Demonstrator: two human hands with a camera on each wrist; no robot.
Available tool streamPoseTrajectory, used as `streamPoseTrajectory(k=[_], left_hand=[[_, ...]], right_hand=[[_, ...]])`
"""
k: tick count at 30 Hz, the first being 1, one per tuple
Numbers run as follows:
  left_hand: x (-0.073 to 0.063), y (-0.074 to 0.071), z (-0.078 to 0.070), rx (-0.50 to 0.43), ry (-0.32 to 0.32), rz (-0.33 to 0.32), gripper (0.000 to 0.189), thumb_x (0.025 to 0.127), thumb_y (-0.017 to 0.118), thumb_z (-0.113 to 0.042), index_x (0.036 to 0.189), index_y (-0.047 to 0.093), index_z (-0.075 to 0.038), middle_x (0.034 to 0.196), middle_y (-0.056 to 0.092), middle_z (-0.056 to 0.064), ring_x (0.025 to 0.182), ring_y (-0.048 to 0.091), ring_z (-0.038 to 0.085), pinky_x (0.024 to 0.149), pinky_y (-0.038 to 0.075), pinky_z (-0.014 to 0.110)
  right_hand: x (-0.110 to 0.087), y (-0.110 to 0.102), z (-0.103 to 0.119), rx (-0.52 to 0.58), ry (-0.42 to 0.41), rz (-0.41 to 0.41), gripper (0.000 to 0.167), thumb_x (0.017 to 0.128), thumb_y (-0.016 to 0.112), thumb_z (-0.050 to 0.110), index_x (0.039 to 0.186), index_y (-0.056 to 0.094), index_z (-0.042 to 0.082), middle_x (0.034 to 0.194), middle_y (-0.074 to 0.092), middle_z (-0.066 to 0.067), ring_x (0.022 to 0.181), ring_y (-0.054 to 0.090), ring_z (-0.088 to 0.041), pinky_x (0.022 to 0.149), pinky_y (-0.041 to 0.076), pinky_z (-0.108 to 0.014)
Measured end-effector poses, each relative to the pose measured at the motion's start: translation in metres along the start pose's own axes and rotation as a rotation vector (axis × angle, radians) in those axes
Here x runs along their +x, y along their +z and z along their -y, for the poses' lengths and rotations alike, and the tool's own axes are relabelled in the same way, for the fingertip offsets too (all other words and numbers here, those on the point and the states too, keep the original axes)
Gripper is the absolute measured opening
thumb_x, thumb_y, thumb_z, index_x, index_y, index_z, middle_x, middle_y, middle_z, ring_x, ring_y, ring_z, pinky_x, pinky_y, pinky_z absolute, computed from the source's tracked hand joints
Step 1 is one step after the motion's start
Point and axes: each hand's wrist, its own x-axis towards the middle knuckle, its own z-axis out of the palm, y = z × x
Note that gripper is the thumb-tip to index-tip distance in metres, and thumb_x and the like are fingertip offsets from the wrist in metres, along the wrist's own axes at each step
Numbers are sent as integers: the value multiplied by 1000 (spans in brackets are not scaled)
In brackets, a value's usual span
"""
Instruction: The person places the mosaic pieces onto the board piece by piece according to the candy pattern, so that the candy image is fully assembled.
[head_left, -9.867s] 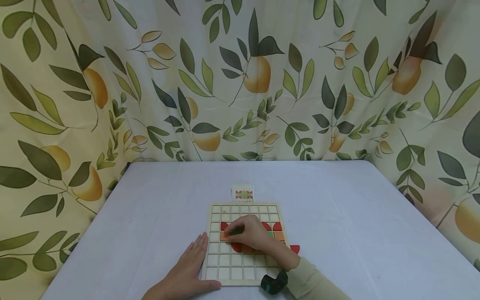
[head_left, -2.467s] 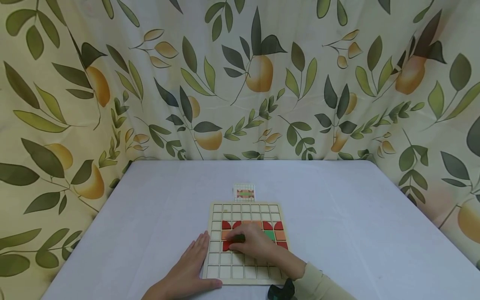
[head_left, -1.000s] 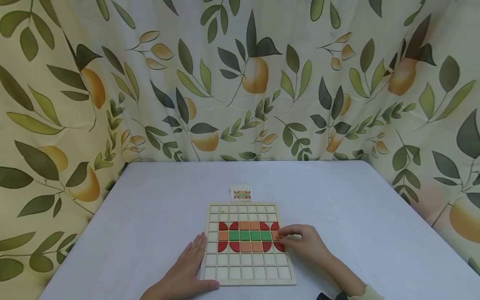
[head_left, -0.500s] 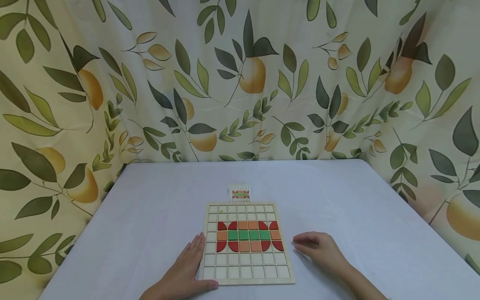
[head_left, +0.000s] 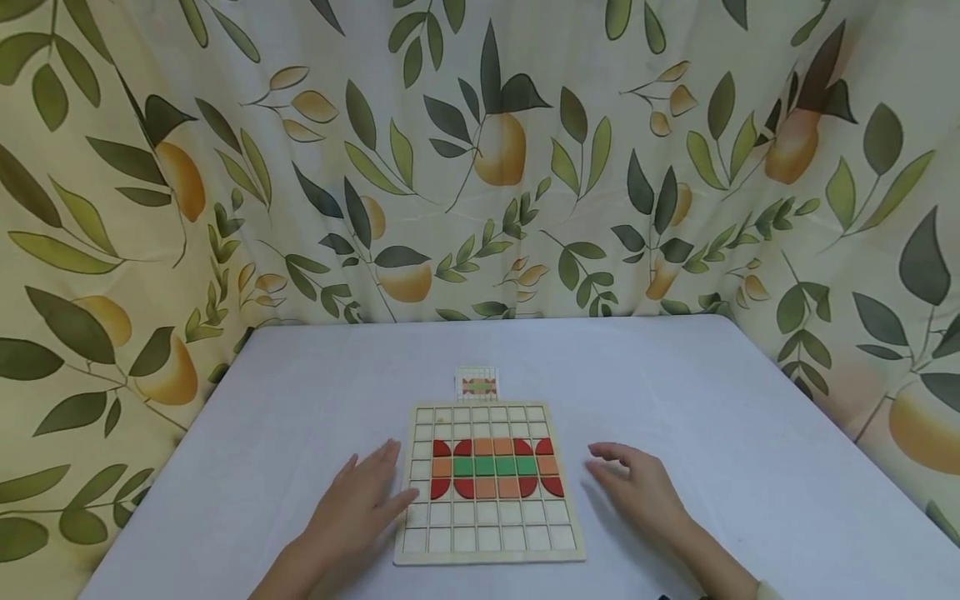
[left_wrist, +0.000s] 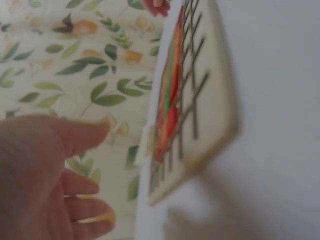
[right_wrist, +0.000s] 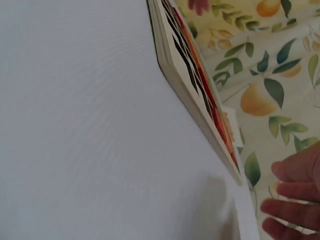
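A wooden grid board [head_left: 487, 515] lies flat on the table. Its cells hold a band of green square tiles [head_left: 483, 466], orange square tiles [head_left: 496, 447] and red rounded tiles [head_left: 442, 487]. My left hand [head_left: 352, 504] hovers beside the board's left edge, holding nothing, with fingers and thumb spread. Off the right edge, my right hand [head_left: 641, 483] is apart from the board, its fingers loosely bent and nothing between them. Both wrist views show a gap between the hand and the board. A small card [head_left: 477, 385] with a matching printed grid pattern sits behind the board.
White cloth covers the table [head_left: 675, 392]. A curtain [head_left: 480, 167] printed with leaves and fruit hangs behind it and at both sides.
Earlier my right hand was setting tiles on the board; the green row and lower red and orange tiles now show. It has withdrawn right, and my left hand has lifted off the board's edge.
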Motion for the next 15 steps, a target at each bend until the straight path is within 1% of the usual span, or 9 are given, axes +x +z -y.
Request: streamPoseTrajectory(k=[2, 3, 4, 6, 7, 9, 12, 15], left_hand=[[10, -4, -4, 79, 7, -101, 73, 87, 57, -46, 141, 34, -3, 144, 33, 14, 134, 25, 30, 106, 14, 54], [15, -4, -7, 104, 9, -135, 72, 87, 57, -45, 142, 33, -5, 146, 29, 15, 135, 21, 32, 106, 12, 55], [20, -4, -9, 129, 4, -150, 72, 88, 56, -46, 144, 31, -7, 148, 25, 15, 136, 16, 33, 106, 9, 56], [27, -1, -13, 153, -18, -149, 73, 88, 53, -49, 146, 25, -13, 150, 15, 16, 137, 4, 35, 105, 4, 58], [30, 2, -15, 165, -30, -136, 74, 89, 51, -50, 147, 23, -15, 151, 11, 16, 137, -1, 36, 105, 1, 59], [34, 8, -18, 169, -52, -103, 73, 89, 47, -52, 148, 21, -16, 152, 5, 16, 137, -7, 36, 104, -3, 59], [37, 15, -20, 159, -85, -72, 73, 90, 45, -53, 148, 21, -16, 152, 2, 17, 136, -9, 36, 103, -5, 59], [37, 17, -20, 157, -102, -55, 73, 90, 44, -53, 148, 21, -16, 152, 1, 17, 136, -10, 36, 103, -6, 60]], right_hand=[[4, 5, 9, -104, -36, -29, 42, 86, 65, 24, 121, 58, 2, 118, 58, -15, 114, 48, -34, 93, 38, -52], [7, 9, 14, -168, -63, -36, 48, 86, 64, 28, 126, 54, 2, 123, 55, -18, 117, 44, -37, 94, 35, -56], [9, 13, 19, -228, -85, -38, 55, 86, 64, 31, 130, 50, 2, 129, 50, -20, 121, 40, -39, 95, 31, -60], [14, 24, 28, -346, -134, -35, 67, 85, 63, 40, 138, 41, 6, 139, 39, -21, 127, 29, -43, 96, 21, -67], [15, 29, 31, -394, -157, -26, 71, 84, 62, 44, 141, 37, 8, 143, 32, -21, 129, 24, -44, 95, 17, -70], [16, 37, 37, -450, -189, 8, 78, 83, 59, 51, 144, 31, 13, 148, 22, -20, 132, 14, -47, 92, 9, -74], [14, 47, 43, -451, -208, 74, 79, 84, 54, 57, 146, 27, 17, 150, 13, -18, 133, 4, -47, 90, 4, -76], [12, 52, 47, -439, -215, 104, 77, 85, 51, 58, 146, 27, 18, 150, 13, -17, 134, 2, -46, 91, 2, -75]])
